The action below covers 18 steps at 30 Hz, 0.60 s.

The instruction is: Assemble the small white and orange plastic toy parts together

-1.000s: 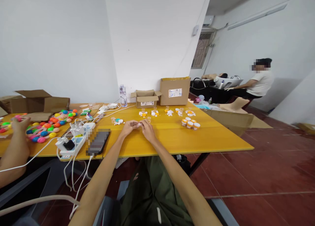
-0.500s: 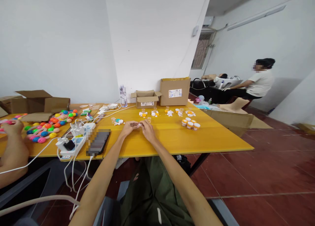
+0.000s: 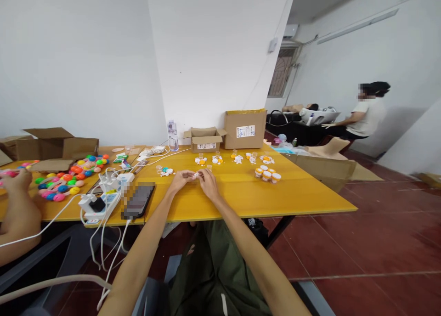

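A wide yellow table (image 3: pixel 241 194) is seen, with a tall cardboard box (image 3: pixel 244 128) at its far edge, at twelve o'clock from the hands. A dark phone (image 3: pixel 138 200) lies at nine o'clock. The left hand (image 3: pixel 179 180) and right hand (image 3: pixel 207 183) are brought together mid-table, fingertips closed, and a small white piece (image 3: pixel 195 174) is pinched between them, just above the tabletop.

Small assembly or packing workroom, bare-walled. Indicated by: yellow worktop (image 3: pixel 241 192) laid out with rows of small orange-and-white parts (image 3: pixel 267 173); open cardboard cartons (image 3: pixel 244 128); heap of coloured plastic balls (image 3: pixel 65 178); power strip (image 3: pixel 99 203) with trailing cables; red tiled floor (image 3: pixel 379 242).
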{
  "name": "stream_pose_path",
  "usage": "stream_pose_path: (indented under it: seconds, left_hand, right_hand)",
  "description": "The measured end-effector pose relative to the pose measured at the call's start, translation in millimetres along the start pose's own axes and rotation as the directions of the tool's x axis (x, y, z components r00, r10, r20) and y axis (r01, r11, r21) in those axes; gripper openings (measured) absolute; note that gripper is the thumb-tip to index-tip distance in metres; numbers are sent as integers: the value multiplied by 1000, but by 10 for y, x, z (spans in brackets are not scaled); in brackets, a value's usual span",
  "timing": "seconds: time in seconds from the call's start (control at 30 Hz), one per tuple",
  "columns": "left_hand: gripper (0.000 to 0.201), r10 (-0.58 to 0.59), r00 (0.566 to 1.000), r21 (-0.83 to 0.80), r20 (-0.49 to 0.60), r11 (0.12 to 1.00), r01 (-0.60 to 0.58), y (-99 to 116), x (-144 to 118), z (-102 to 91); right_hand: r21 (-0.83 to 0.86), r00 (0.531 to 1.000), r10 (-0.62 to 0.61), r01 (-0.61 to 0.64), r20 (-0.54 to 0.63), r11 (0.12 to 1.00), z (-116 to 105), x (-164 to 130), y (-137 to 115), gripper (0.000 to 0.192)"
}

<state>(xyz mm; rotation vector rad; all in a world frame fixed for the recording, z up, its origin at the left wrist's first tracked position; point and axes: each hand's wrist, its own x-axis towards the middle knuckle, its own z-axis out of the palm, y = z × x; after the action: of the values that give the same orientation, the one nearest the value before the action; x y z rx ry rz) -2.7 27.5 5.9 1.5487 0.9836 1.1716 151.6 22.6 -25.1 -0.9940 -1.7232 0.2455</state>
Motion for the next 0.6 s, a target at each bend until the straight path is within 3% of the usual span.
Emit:
stream_pose_path:
  seconds: [0.6]
  left_hand:
    - [33,14,999,-19,-36,1000,-14,3,-16,4]
  right_hand:
    - [7,999,-37,37,32,999,-63,-6,-41,21]
